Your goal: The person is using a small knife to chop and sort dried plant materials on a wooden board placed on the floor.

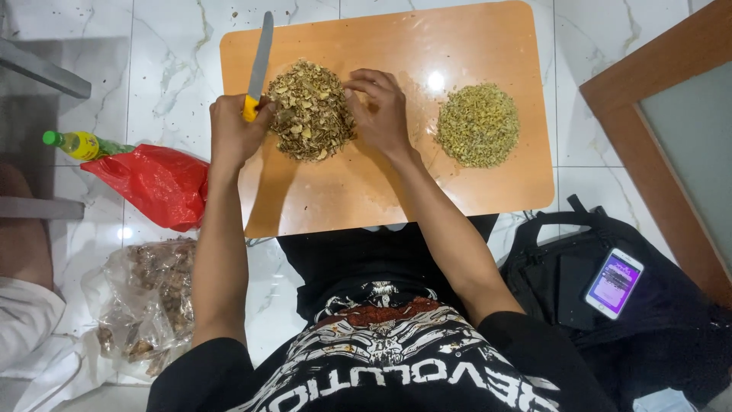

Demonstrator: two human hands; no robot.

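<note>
Head view: left hand (232,130) gripping yellow-handled knife (258,67), right hand (379,111) pinching coarse brown chopped pile (311,114).

White marble-look floor tiles (168,69) with grey veins and thin grout lines are filling the scene, and overhead light is glaring off them in small bright spots. A wooden door frame (648,69) with a pale frosted pane (698,145) is slanting down the right edge. At the far left, grey furniture bars (42,69) are casting a soft shadow across the tiles.
</note>
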